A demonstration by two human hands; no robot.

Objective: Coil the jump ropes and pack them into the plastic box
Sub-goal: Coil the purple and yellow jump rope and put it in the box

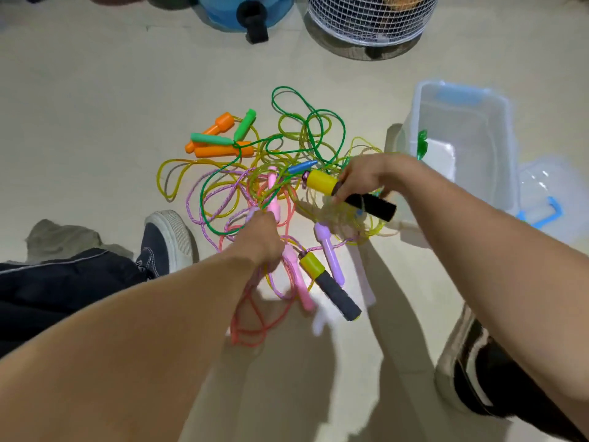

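Observation:
A tangle of jump ropes [287, 148] lies on the floor, with green, yellow, purple and pink cords. Orange handles [223, 150] and green handles [212, 138] lie at its far left. My left hand [258, 240] grips pink and purple cords, and loops of pink rope [251, 317] hang below it beside a pink handle [298, 279]. My right hand [366, 177] pinches a yellow and black handle [350, 194]. A second yellow and grey handle [330, 285] and a purple handle [330, 250] lie close by. The clear plastic box [497, 122] stands at the right with something green [422, 145] at its near wall.
The box's clear lid with blue clips [548, 202] lies to the right of the box. A white wire basket [369, 20] and a blue container [242, 11] stand at the back. My shoes [165, 240] and dark trouser leg frame the pile.

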